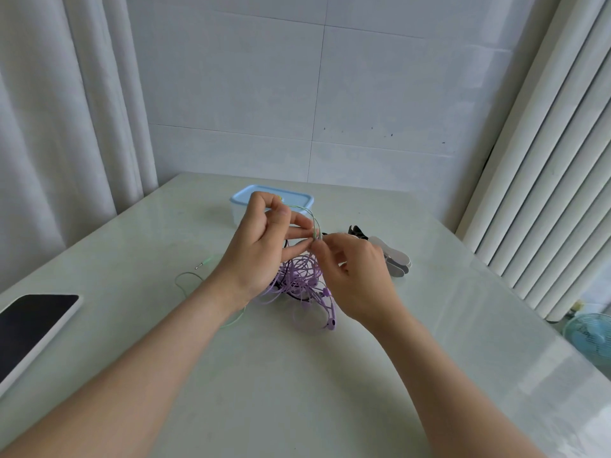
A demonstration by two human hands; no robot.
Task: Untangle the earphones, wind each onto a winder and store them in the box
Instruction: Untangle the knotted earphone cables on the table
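While purple earphones [299,282] lie knotted on the surface [297,375], a green cable [315,223] is pinched by left grip [261,246] and, seemingly, right grip [353,276]; winding is not yet done.

The left hand [261,246] and right hand [357,276] meet fingertip to fingertip, both apparently pinching a thin green earphone cable [314,222]. Beneath them a purple earphone tangle [299,279] lies on the surface [297,375]; the box [305,197] stands beyond the left hand.
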